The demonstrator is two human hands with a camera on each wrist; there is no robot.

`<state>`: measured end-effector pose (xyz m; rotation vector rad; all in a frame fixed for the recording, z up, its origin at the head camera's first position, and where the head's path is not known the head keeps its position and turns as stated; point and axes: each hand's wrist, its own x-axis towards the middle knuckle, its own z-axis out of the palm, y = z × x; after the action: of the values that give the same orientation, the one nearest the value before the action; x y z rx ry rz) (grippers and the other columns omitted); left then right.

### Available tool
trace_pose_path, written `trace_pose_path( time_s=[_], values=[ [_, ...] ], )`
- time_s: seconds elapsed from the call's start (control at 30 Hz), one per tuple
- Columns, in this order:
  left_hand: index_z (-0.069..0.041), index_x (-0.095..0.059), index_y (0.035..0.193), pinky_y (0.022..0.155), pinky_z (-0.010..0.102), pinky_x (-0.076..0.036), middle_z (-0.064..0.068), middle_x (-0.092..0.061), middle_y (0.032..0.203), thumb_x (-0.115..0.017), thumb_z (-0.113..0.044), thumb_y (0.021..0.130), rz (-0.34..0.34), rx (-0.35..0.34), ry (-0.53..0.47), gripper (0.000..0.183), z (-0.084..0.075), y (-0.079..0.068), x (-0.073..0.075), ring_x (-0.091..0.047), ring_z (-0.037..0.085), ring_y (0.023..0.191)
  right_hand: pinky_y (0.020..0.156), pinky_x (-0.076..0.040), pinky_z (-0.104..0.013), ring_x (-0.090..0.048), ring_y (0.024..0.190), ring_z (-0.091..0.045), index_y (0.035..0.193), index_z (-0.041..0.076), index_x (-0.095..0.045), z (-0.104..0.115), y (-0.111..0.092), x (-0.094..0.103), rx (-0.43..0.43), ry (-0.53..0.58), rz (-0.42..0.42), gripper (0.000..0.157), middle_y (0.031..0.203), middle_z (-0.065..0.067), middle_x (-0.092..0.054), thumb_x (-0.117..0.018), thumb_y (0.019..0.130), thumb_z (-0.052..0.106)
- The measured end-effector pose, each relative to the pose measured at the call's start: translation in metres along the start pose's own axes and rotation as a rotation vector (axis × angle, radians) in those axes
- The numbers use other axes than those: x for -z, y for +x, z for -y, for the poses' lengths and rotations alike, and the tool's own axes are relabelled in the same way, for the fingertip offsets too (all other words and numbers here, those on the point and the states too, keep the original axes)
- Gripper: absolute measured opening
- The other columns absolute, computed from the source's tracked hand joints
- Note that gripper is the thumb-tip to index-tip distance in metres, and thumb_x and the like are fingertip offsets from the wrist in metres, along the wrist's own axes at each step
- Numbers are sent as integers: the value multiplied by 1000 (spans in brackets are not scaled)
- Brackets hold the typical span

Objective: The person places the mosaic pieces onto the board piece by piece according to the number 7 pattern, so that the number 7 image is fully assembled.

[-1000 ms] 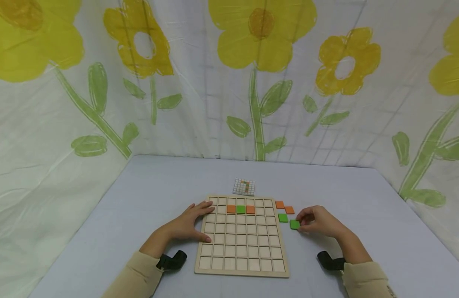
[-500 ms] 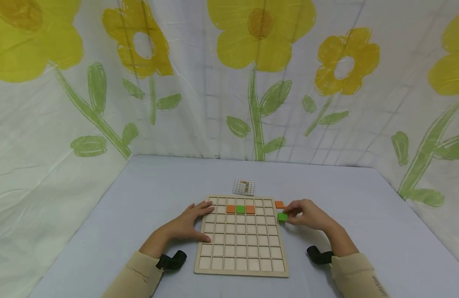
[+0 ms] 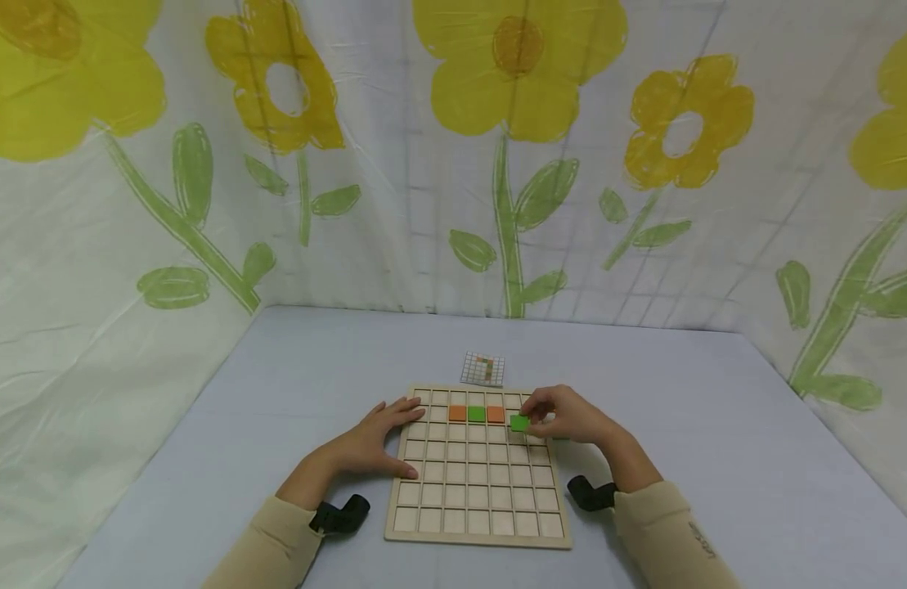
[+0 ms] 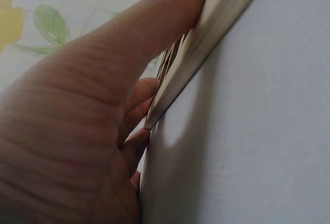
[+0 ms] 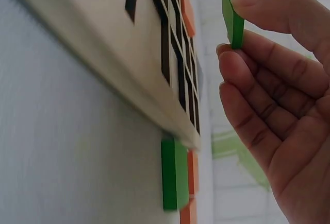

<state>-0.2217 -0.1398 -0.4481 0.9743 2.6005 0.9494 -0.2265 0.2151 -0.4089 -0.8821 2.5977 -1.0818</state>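
Right of centre in the lower half of the head view, the person's right hand (image 3: 567,415) pinches a green tile (image 3: 519,423) between thumb and fingers, holding it over the upper right part of a wooden grid board (image 3: 477,474). Towards the top right of the right wrist view, that same tile shows apart from the board. At the board's left edge, the left hand (image 3: 365,442) is spread, thumb well apart from the fingers, the tips of both resting on the wood. Along the second row from the top sit an orange square (image 3: 458,414), a green square (image 3: 476,414) and a second orange square (image 3: 495,415), side by side. Just above the board lies a small gridded card (image 3: 483,369) (its coloured pattern is too small to read exactly). Low in the right wrist view, a loose green piece (image 5: 174,175) and two loose orange pieces (image 5: 192,172) lie beside the board on the pale table (image 3: 335,352). Behind, a curtain (image 3: 394,204) printed with yellow flowers fills the head view's upper half.
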Motion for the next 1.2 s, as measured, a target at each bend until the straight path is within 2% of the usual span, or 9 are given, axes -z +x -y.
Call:
trace_pose_path(
  time_s=[0.33,0.6,0.93,1.2],
  values=[
    [-7,-37,143,118,54,-3,9,-24,154,-78,-49,69,7,3,5,94,0,1,0,-13,34,144,72,-54,-25,-60,82,-12,101,3,-67,7,16,-7,11,-15,48,20,99,-10,-66,-69,82,12],
    [-7,-37,143,118,54,-4,9,-24,154,-78,-48,69,8,0,4,94,1,1,0,-13,34,144,70,-54,-23,-59,78,-6,98,3,-68,11,24,-11,1,-8,72,19,96,-9,-66,-70,81,12],
    [-8,-37,143,118,54,-3,9,-24,154,-78,-48,69,9,5,5,94,1,1,0,-13,34,144,67,-53,-21,-58,76,-7,98,8,-69,13,28,-18,-59,2,95,18,90,-3,-63,-72,81,13],
    [-10,-37,143,119,50,-3,5,-23,155,-79,-48,68,10,25,11,94,0,0,1,-12,29,145,66,-52,-21,-56,75,-7,96,5,-68,13,30,-19,-60,12,93,18,91,-6,-61,-73,79,11]
  ],
)
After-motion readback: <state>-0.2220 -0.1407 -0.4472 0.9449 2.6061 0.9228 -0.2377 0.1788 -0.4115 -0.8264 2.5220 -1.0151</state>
